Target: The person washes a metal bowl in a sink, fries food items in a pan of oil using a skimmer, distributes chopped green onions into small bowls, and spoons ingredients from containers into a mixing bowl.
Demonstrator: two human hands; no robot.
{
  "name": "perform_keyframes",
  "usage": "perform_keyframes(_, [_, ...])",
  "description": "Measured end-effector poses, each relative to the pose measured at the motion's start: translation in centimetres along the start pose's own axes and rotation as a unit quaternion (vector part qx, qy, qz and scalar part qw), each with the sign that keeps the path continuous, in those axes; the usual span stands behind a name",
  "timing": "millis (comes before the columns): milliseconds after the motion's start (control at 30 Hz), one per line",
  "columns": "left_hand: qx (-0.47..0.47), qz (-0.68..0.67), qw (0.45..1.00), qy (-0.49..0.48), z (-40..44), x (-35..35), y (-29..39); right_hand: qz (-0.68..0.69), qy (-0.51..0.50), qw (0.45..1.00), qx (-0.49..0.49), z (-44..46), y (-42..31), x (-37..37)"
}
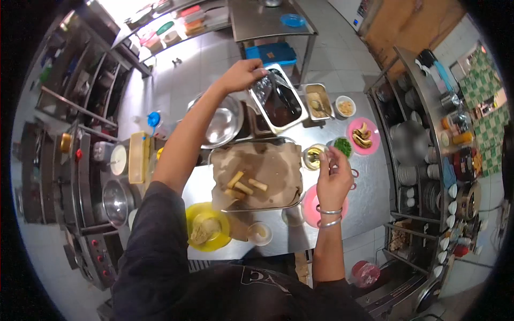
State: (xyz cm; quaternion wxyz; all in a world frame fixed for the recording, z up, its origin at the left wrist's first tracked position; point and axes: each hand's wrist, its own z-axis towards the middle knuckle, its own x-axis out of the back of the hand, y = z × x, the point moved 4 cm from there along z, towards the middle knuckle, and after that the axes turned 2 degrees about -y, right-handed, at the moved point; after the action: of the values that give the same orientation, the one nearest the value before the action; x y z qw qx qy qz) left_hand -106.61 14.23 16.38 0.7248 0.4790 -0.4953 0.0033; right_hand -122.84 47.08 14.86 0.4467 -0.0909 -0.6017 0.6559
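Note:
My left hand (243, 76) is stretched far forward, its fingers closed on clear plastic film (262, 88) at the corner of a deep steel pan (298, 119). Dark brown sauce (284, 113) fills part of that pan. My right hand (335, 176), with bangles on the wrist, is raised with curled fingers beside a small bowl of yellow oil (313, 156). What it holds, if anything, I cannot make out. Between my arms lies a tray lined with brown paper (278, 182), with several fried rolls (243, 187) on its left side.
Chopped greens (342, 145), a pink plate of banana pieces (362, 136), a bowl of nuts or crumbs (345, 106) and a small steel pan (319, 102) stand on the right. A yellow plate (224, 214) is near me, a steel mixing bowl (222, 125) behind my left arm.

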Motion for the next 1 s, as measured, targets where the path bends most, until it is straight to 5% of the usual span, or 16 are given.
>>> perform_keyframes(200, [0.032, 0.001, 0.999, 0.024, -17.6, 4.9, 1.9, -0.082, -0.18, 0.929, 0.313, -1.5, -16.4, -10.3])
perform_keyframes(333, [0.124, -0.103, 0.986, 0.048, -31.0, 7.3, -1.6, -0.114, -0.345, 0.844, 0.395, -9.4, -21.9, -18.9])
perform_keyframes(467, [0.163, -0.055, 0.978, 0.115, -45.5, 10.8, -5.9, -0.094, -0.437, 0.806, 0.388, -20.3, -27.1, -25.4])
perform_keyframes(533, [0.194, -0.053, 0.967, 0.154, -52.6, 12.7, -7.8, -0.065, -0.503, 0.813, 0.287, -25.4, -29.3, -28.2])
perform_keyframes(600, [0.228, -0.049, 0.954, 0.189, -59.1, 14.8, -8.9, -0.041, -0.49, 0.814, 0.309, -30.3, -32.0, -30.3])
perform_keyframes(800, [0.354, -0.031, 0.895, 0.271, -74.9, 21.7, -11.8, -0.004, -0.573, 0.805, 0.153, -40.0, -34.3, -36.8])
perform_keyframes(1000, [0.358, 0.025, 0.847, 0.392, -84.1, 24.2, -15.5, 0.077, -0.491, 0.856, 0.143, -48.2, -34.1, -42.8])
